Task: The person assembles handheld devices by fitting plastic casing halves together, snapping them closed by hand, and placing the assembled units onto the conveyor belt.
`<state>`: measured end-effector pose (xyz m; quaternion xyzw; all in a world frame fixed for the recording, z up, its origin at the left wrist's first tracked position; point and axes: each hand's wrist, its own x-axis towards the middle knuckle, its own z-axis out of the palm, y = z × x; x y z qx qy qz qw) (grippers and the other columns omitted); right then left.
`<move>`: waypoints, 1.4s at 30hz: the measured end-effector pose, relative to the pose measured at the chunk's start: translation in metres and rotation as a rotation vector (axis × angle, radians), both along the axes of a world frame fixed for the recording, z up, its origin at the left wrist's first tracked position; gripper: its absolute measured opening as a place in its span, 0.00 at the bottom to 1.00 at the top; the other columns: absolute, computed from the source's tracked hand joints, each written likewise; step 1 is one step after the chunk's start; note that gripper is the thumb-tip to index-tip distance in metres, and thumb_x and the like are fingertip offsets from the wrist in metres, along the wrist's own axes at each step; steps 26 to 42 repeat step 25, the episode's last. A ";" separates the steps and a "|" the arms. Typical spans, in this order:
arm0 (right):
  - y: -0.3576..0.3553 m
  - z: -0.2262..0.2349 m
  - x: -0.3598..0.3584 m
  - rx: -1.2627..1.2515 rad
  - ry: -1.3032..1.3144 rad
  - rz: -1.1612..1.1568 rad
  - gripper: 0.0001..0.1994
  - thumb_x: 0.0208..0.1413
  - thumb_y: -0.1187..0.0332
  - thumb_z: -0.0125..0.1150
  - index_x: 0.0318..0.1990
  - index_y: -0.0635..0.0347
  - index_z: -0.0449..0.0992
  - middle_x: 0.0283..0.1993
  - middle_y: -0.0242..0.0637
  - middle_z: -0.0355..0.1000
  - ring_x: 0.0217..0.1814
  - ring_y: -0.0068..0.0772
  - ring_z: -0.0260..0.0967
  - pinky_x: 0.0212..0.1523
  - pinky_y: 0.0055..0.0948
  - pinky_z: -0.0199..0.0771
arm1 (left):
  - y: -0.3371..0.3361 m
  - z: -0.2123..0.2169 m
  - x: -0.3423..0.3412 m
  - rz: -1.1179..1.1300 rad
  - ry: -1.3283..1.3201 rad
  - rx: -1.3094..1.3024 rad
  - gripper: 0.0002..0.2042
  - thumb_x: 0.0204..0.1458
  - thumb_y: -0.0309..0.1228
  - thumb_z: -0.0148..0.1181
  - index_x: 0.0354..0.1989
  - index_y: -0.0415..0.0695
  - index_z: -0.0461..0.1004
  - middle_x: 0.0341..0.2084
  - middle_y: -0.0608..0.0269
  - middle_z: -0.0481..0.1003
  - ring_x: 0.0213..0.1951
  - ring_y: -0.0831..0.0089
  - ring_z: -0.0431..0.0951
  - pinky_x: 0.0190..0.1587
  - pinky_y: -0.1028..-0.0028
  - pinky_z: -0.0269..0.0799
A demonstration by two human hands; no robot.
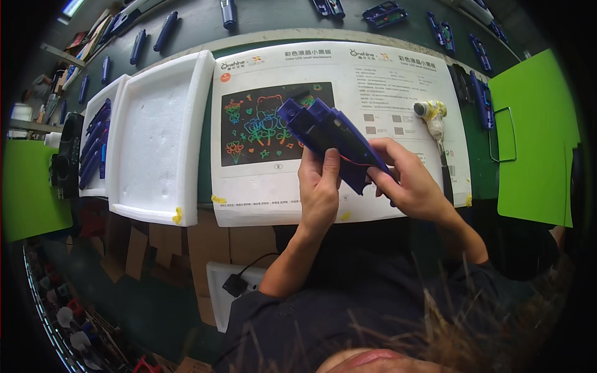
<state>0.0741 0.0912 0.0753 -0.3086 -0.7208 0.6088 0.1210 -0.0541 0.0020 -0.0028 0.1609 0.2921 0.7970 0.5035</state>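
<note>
Head view, single frame.

Item one: both our hands grip a blue plastic housing [329, 140], raised over the middle of the desk [205, 180] and tilted so its far end points toward ten o'clock. Our left hand [318, 189] is closed around its near underside, thumb up along the edge. Our right hand [407, 180] pinches its near end at four o'clock, fingers curled over the top. A thin red wire [354, 163] runs across the housing between the hands; where it ends is hidden under the fingers.

Item two: a white printed sheet [385, 81] with a black panel of coloured drawings [255, 127] lies below the housing, which covers the panel's right edge.

Item three: at three o'clock of the housing, a tool with a taped, yellowish handle [432, 118] lies on the sheet; its blade end is cut off by our right wrist.

Item four: at nine o'clock, a white foam tray [158, 133]; beyond it a second tray [96, 143] holds blue parts, hard to count.

Item five: at twelve o'clock, more blue parts [385, 12] sit along the far desk edge, small and bent by the lens.

Item six: a green board [535, 137] at three o'clock, partly past the rim.
</note>
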 end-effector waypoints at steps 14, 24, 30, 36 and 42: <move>-0.043 -0.057 0.020 0.619 0.281 -0.374 0.22 0.63 0.60 0.52 0.55 0.70 0.65 0.46 0.45 0.65 0.43 0.33 0.64 0.43 0.29 0.67 | -0.001 0.003 0.042 -0.040 0.497 -0.113 0.31 0.56 0.15 0.44 0.68 0.43 0.44 0.52 0.56 0.64 0.52 0.71 0.69 0.55 0.70 0.68; -0.039 -0.059 0.019 0.393 0.345 -0.429 0.21 0.60 0.62 0.58 0.55 0.68 0.68 0.49 0.43 0.64 0.45 0.31 0.64 0.44 0.28 0.67 | -0.008 0.005 0.033 -0.237 0.159 0.020 0.31 0.61 0.24 0.48 0.70 0.39 0.41 0.60 0.55 0.60 0.61 0.69 0.62 0.61 0.70 0.61; -0.038 -0.059 0.022 0.445 0.303 -0.409 0.21 0.60 0.61 0.58 0.55 0.67 0.68 0.50 0.43 0.64 0.45 0.31 0.64 0.45 0.27 0.66 | -0.007 0.005 0.032 -0.240 0.211 0.012 0.32 0.61 0.25 0.50 0.70 0.40 0.40 0.61 0.55 0.60 0.63 0.68 0.60 0.63 0.70 0.60; -0.038 -0.059 0.022 0.445 0.303 -0.409 0.21 0.60 0.61 0.58 0.55 0.67 0.68 0.50 0.43 0.64 0.45 0.31 0.64 0.45 0.27 0.66 | -0.007 0.005 0.032 -0.240 0.211 0.012 0.32 0.61 0.25 0.50 0.70 0.40 0.40 0.61 0.55 0.60 0.63 0.68 0.60 0.63 0.70 0.60; -0.038 -0.059 0.022 0.445 0.303 -0.409 0.21 0.60 0.61 0.58 0.55 0.67 0.68 0.50 0.43 0.64 0.45 0.31 0.64 0.45 0.27 0.66 | -0.007 0.005 0.032 -0.240 0.211 0.012 0.32 0.61 0.25 0.50 0.70 0.40 0.40 0.61 0.55 0.60 0.63 0.68 0.60 0.63 0.70 0.60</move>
